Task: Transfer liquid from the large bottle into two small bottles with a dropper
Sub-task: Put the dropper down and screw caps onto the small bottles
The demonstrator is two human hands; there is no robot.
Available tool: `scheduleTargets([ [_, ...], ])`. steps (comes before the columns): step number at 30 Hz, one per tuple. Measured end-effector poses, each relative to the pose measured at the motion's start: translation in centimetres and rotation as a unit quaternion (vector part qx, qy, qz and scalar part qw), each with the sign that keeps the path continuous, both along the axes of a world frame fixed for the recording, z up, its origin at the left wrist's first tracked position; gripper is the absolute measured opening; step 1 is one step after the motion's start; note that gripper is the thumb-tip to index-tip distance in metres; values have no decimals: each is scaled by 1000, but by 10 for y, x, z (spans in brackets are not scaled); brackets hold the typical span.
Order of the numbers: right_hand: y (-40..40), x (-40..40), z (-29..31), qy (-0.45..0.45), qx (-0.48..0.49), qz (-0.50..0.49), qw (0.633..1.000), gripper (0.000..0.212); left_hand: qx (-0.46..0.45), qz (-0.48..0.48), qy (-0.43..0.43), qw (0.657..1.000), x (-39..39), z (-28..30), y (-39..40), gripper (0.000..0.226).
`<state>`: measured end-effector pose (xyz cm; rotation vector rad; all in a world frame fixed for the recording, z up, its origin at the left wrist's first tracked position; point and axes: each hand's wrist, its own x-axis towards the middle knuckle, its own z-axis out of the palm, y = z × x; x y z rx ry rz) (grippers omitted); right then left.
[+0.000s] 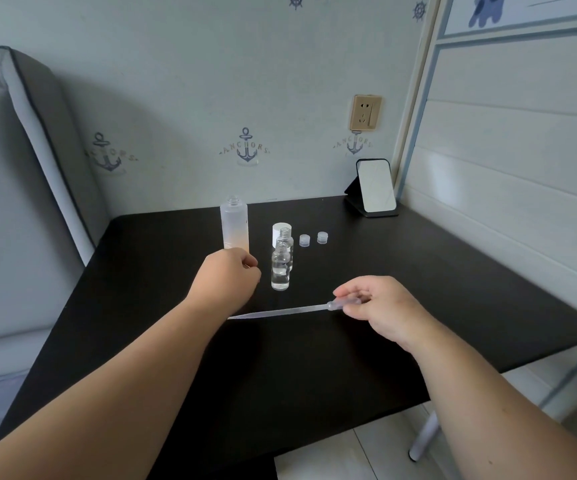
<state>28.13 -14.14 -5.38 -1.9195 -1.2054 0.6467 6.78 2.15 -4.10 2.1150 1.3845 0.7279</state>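
The large bottle (234,224) stands uncapped and upright toward the back of the black counter (453,289), frosted, with what looks like a little pale liquid low in it. Just right of the large bottle stand the two small bottles, one in front of the other: the nearer small bottle (280,268) is clear, open at the neck and holds clear liquid well up its body; the farther small bottle (287,242) is partly hidden behind it. Behind these, still right of the large bottle, sits a white cap (279,230), and further right lie two small clear caps (313,239) side by side.

The left hand (226,277) hovers just in front of the large bottle's base, its fingers curled in on themselves with nothing between them. The right hand (380,306) is well to the right of the large bottle and nearer the person; its thumb and fingers (344,291) pinch the bulb end of the dropper (280,311). The dropper lies nearly level, its thin tip pointing back toward the left forearm, in front of the small bottles. Whether the tip touches the counter I cannot tell.

Far right of the large bottle, at the back corner, a small mirror (375,187) leans on its stand below a wall socket (365,113).
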Motion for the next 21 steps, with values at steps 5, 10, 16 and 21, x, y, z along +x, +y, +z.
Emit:
scheduleTargets([
  [5,1,-1,-11,-85,7,10,996,40,6,2,1,1000,7,-1,-1,29],
  [10,1,1,-16,-84,18,20,996,46,16,13,-22,1000,15,-2,-2,34],
  [16,4,8,-15,-77,6,43,996,49,0,3,-20,1000,25,-3,0,50],
  [21,10,14,-9,-41,26,61,997,45,-11,-18,-24,1000,32,-9,2,61],
])
